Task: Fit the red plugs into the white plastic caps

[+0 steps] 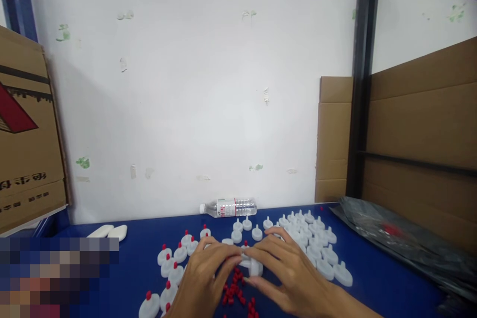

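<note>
Both my hands meet low in the middle of the head view over a blue table [376, 273]. My right hand [294, 271] pinches a white plastic cap [254, 267] at its fingertips. My left hand [206, 273] has its fingers curled and pressed to the same cap from the left. Below the hands lies a heap of small red plugs [234, 290]. White caps with red plugs fitted [175, 258] stand to the left. Several plain white caps [316, 248] lie to the right.
A clear water bottle [229, 207] lies on its side by the white wall. Two white oval pieces [110, 231] rest at the left. Cardboard boxes [26, 134] stand at the left and right, with a black plastic bag [402, 243] and a black metal frame [361, 84] on the right.
</note>
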### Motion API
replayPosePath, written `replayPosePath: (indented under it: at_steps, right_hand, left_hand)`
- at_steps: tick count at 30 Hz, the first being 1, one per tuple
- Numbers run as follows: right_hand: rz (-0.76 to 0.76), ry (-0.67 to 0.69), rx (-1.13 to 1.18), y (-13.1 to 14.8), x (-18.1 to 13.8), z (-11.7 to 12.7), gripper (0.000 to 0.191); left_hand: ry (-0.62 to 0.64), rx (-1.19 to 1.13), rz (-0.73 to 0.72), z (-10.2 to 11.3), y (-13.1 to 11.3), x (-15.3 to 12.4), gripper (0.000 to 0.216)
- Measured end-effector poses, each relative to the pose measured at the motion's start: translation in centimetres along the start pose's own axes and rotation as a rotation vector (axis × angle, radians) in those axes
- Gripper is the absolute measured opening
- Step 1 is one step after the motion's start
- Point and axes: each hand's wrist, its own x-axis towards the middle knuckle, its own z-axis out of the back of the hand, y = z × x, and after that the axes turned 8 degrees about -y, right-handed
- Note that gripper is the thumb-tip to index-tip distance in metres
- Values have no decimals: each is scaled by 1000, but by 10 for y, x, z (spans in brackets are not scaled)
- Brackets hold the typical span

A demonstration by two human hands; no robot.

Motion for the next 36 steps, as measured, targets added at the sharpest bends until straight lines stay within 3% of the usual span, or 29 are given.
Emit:
replayPosePath:
  at_steps: [5, 15, 17, 21, 23, 36]
  right_hand:
    - [-70, -4, -15, -2, -3, -3, 28]
    - [1, -76, -46, -3, -5, -1, 32]
    - [13, -72, -50, -4, -5, 0, 34]
    - [49, -71, -44, -1, -3, 2, 32]
    - [79, -73, -45, 2, -1, 3, 32]
    - [144, -105, -43, 8, -1, -2, 30]
  left_hand:
    - [-15, -75, 226, -5, 2, -6, 15]
    - [46, -323, 439, -4, -5, 1, 10]
    - [50, -239, 358, -4, -3, 1, 12]
    - [61, 7, -34, -3, -1, -1, 26]
    - [117, 34, -107, -2, -3, -3, 31]
    - [287, -82, 46, -8, 4, -14, 30]
